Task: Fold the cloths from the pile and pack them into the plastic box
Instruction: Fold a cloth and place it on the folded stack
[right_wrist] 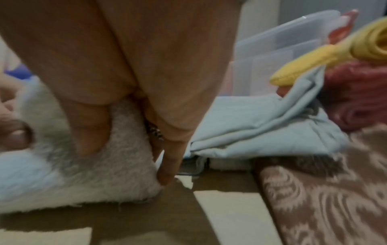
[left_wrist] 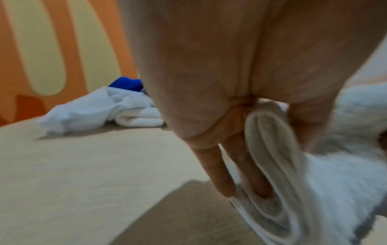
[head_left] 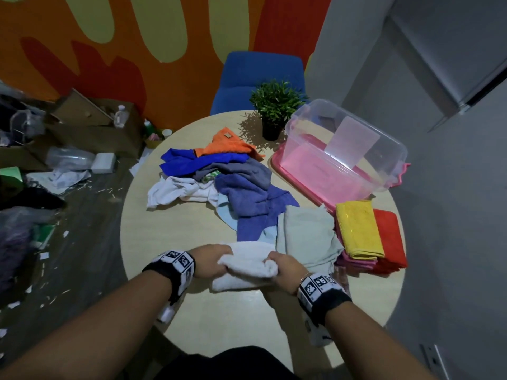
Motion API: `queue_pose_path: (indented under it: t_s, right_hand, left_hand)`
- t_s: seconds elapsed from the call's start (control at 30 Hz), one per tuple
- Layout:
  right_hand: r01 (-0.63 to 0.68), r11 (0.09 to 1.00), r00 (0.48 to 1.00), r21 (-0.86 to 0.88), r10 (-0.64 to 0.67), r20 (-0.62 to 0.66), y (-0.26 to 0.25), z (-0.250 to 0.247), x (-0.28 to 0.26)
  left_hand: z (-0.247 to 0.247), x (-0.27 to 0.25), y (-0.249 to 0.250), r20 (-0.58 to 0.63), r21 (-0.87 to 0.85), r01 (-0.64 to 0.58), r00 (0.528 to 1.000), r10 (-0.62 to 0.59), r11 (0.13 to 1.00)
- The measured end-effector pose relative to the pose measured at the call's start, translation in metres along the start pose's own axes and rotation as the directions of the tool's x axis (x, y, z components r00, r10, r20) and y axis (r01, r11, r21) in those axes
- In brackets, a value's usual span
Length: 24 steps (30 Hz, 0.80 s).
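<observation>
A white folded towel (head_left: 247,266) lies at the near edge of the round table (head_left: 219,319). My left hand (head_left: 212,260) grips its left end, thumb on top and fingers (left_wrist: 222,174) under the layered edge of the towel (left_wrist: 272,165). My right hand (head_left: 285,267) grips its right end, thumb pressed into the white towel (right_wrist: 94,165) and fingers (right_wrist: 169,159) down its side. The pile of unfolded cloths (head_left: 227,182) lies in the table's middle. The clear plastic box (head_left: 343,146) stands at the back right on a pink lid.
A stack of folded cloths, yellow (head_left: 356,229) on top and red (head_left: 389,237) beside, sits right of my hands, over a pale green cloth (head_left: 307,237). A potted plant (head_left: 274,111) and a blue chair (head_left: 260,75) are behind. Boxes and litter (head_left: 68,149) cover the floor at left.
</observation>
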State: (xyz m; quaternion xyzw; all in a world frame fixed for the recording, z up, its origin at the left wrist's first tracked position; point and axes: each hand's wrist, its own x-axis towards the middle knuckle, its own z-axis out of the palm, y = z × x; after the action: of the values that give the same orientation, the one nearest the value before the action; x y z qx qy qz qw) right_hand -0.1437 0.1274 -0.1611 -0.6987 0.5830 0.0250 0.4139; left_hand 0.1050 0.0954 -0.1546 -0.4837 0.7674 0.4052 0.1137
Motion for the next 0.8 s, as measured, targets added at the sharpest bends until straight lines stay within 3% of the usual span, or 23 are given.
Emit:
queue_pose_path:
  t_s: [0.1,0.27,0.37,0.43,0.5,0.63,0.8]
  right_hand:
    - [-0.101,0.987,0.987,0.121,0.115,-0.110,0.005,0.000,0.000]
    - [-0.166,0.979,0.951,0.119,0.191,-0.244,0.000,-0.001,0.011]
    - [-0.155,0.986,0.928,-0.054,0.127,-0.350,-0.007,-0.005,0.013]
    - [-0.095,0.947,0.960,-0.308,0.005,-0.281,-0.011,-0.001,0.014]
    - [-0.020,0.888,0.993,-0.459,-0.036,-0.113,-0.010,0.011,0.020]
    - [0.059,0.848,0.995,-0.527,-0.007,0.100,0.011,0.040,0.037]
    - [0.057,0.879,0.995,-0.473,-0.087,-0.042,-0.007,0.029,0.009]
  left_hand:
    - [0.004,0.013,-0.018,-0.165,-0.148,0.068,0.982,-0.092,0.987]
    - [0.015,0.034,-0.027,-0.233,-0.181,0.187,0.946,-0.226,0.966]
    - [0.022,0.040,-0.026,-0.258,-0.169,0.259,0.919,-0.297,0.951]
    - [0.026,0.042,-0.023,-0.261,-0.200,0.285,0.907,-0.331,0.938]
    - [0.030,0.044,-0.017,-0.211,-0.163,0.293,0.922,-0.323,0.942]
    - [0.039,0.043,-0.007,-0.044,-0.025,0.325,0.944,-0.326,0.945]
    - [0.026,0.031,0.011,0.037,0.003,0.188,0.981,-0.188,0.982]
